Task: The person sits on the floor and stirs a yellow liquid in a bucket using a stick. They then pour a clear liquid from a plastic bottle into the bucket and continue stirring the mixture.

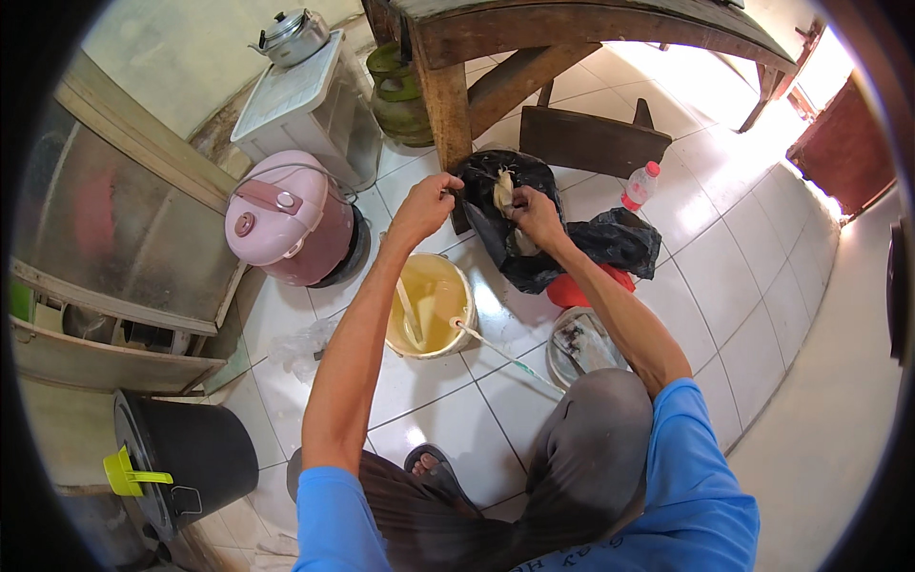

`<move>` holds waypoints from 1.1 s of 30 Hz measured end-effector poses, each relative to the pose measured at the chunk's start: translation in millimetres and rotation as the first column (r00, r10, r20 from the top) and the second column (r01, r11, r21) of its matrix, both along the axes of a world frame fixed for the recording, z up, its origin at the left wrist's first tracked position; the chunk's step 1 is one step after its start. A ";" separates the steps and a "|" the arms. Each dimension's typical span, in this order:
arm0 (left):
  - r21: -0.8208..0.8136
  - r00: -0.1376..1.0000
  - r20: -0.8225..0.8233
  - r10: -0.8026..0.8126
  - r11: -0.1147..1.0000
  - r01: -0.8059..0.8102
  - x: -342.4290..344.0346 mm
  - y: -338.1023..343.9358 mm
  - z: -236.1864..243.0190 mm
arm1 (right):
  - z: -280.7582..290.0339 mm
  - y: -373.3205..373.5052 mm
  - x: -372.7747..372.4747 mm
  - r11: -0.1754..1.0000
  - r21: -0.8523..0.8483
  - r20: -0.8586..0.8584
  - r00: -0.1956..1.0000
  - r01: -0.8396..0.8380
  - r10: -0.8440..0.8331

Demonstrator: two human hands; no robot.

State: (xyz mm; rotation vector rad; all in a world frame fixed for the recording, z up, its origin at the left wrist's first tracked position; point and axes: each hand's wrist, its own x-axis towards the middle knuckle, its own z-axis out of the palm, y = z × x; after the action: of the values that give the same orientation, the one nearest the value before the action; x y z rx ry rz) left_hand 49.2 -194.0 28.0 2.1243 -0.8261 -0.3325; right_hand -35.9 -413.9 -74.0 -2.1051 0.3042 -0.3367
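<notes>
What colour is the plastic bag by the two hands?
The plastic bag is black, and it shows best in the head view.

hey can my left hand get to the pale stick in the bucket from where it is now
Probably yes. The bucket is open-topped beside the left forearm, and nothing covers the pale stick. The left hand seems to pinch the black bag, so it would likely let go first.

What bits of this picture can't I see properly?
In the head view:
Pale thing: too small, partly behind the right hand.
Red thing: mostly covered by black plastic and the right forearm.
Pink cooker: inside hidden by its shut lid.
Wooden table: cut off by the top edge.
</notes>
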 end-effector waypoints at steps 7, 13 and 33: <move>0.077 0.991 0.095 -0.093 0.993 0.086 -20.1 13.1 35.1 | 16.7 -4.1 -33.8 0.978 -0.113 0.191 0.970 0.173 -0.150; 0.107 0.975 0.118 -0.189 0.979 0.177 -76.8 51.4 76.0 | 95.9 -72.2 -82.8 0.873 -0.253 0.322 0.888 0.416 -0.330; 0.066 0.983 -0.043 -0.176 0.982 0.179 -142.6 91.0 93.8 | 167.4 -239.5 -112.6 0.650 -0.672 0.245 0.935 0.355 -0.258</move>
State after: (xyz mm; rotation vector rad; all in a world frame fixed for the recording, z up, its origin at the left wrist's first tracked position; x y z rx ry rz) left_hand -93.4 -103.0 121.8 2.1060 -0.9983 -0.4992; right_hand -148.4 -653.4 93.4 -2.7781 0.5232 -0.9169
